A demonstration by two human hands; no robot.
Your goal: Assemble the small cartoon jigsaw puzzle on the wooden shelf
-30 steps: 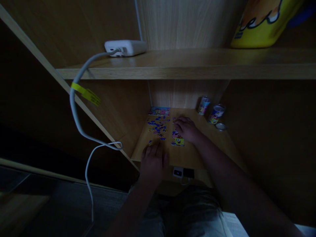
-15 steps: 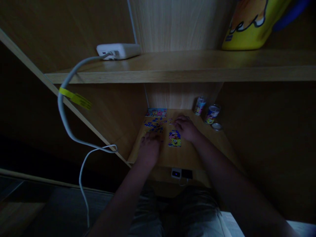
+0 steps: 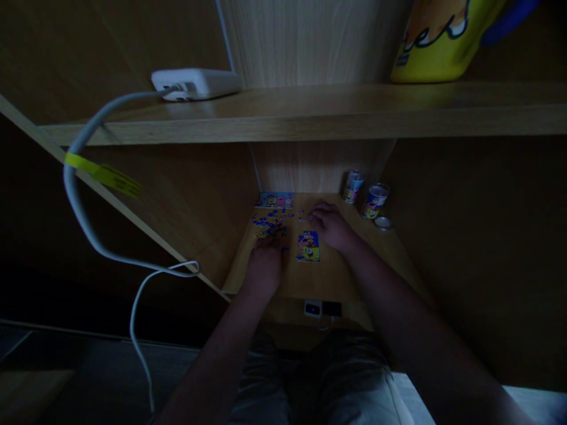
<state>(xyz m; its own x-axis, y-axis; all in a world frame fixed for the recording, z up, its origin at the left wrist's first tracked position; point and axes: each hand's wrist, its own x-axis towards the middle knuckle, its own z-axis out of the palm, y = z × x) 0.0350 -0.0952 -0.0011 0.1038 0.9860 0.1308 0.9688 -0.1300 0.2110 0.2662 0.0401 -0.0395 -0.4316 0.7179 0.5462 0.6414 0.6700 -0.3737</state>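
On the wooden desk surface, my left hand rests at the near edge of a spread of loose blue and yellow puzzle pieces; its fingertips are too dark to read. My right hand hovers right of a few small pieces, fingers curled together, and whatever they may hold is too small to make out. Between and below the hands lies a joined puzzle section with yellow, pink and blue cartoon figures. A picture card lies at the back left.
Two cartoon tins stand at the back right, a round lid beside them. Overhead, a shelf carries a white power adapter and a yellow mug. A cable hangs at left.
The view has shifted slightly, moving the scene a little left and up. My left hand has changed its finger posture near the loose pieces. My right hand stays near the small pieces.
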